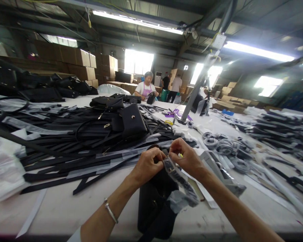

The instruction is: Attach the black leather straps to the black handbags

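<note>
A black handbag (155, 205) stands on the table right in front of me, below both hands. A bag strap (179, 179), wrapped in clear plastic, hangs from between my fingers down over the bag's right side. My left hand (150, 164) is closed, thumb and fingers pinching at the strap's upper end by the bag's top. Close beside it, my right hand (185, 156) pinches the same end from the other side. A small gold-coloured fitting shows between the fingertips; its exact shape is hidden.
Black straps (53, 168) lie heaped to the left, with another black handbag (132, 122) on them. Plastic-wrapped coils (224, 146) and a grey device (217, 171) lie to the right. A metal post (194, 94) rises from the table. A person (147, 88) sits across.
</note>
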Demonstrator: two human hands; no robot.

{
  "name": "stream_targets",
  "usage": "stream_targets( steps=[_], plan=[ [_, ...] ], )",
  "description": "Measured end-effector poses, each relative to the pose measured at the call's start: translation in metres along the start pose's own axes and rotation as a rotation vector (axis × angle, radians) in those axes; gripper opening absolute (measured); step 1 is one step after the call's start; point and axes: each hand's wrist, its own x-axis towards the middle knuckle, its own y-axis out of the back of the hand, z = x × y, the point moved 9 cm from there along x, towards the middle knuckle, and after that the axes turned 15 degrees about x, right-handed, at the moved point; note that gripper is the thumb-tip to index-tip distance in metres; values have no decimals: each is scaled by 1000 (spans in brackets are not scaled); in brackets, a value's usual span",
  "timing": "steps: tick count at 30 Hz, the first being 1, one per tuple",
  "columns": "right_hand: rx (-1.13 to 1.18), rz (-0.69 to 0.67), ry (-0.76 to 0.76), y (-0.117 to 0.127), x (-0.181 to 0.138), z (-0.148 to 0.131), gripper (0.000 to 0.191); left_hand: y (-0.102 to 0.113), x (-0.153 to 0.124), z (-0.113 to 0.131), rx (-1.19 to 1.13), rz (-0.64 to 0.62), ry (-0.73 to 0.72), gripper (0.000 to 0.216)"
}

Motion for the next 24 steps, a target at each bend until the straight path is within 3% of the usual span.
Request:
stream_targets(
  steps=[6, 12, 19, 24],
  plan=[
    [72, -12, -158, 0, 9, 29, 18, -10, 4, -8, 101, -55, 55, 11],
    [120, -208, -279, -8, -3, 29, 22, -2, 21, -14, 131, -77, 19, 11],
    [90, -225, -222, -9, -3, 22, 21, -5, 42, -19, 55, -118, -41, 12],
    [-155, -160, -82, -8, 5, 15, 14, -13, 45, -27, -37, -161, -29, 13]
  ],
)
